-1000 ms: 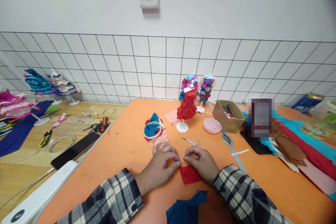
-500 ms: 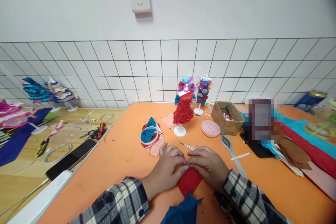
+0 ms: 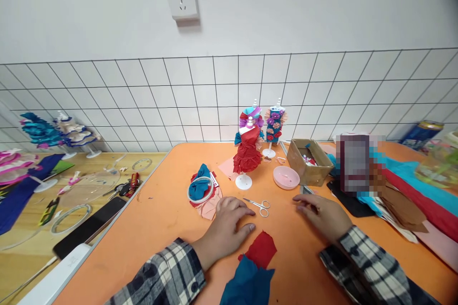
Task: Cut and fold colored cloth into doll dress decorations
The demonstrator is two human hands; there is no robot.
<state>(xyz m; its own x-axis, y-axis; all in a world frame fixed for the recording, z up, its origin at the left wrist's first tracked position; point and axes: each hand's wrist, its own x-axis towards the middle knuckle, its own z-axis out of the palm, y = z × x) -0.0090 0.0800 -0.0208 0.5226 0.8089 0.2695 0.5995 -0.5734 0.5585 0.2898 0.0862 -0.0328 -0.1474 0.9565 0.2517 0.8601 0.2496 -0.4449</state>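
A small red cloth piece [image 3: 262, 249] lies on the orange table [image 3: 164, 228], with a blue cloth piece [image 3: 246, 286] partly over its near edge. My left hand [image 3: 225, 231] rests palm down just left of the red piece, fingers loosely stretched, holding nothing. My right hand [image 3: 322, 214] hovers to the right, away from the cloth, fingers slightly curled and empty. Small scissors [image 3: 259, 205] lie between the two hands, a little farther back.
A red dress on a small stand [image 3: 246, 152] and two more dressed stands [image 3: 274, 126] are at the back. A pink dish [image 3: 286, 177], cardboard box [image 3: 309, 162], tape ring on cloth scraps [image 3: 199, 188] and stacked fabrics [image 3: 408, 190] lie around. A phone [image 3: 86, 228] is left.
Both hands let go of the red cloth piece. My right hand moved off to the right, and my left hand flattened beside the cloth.
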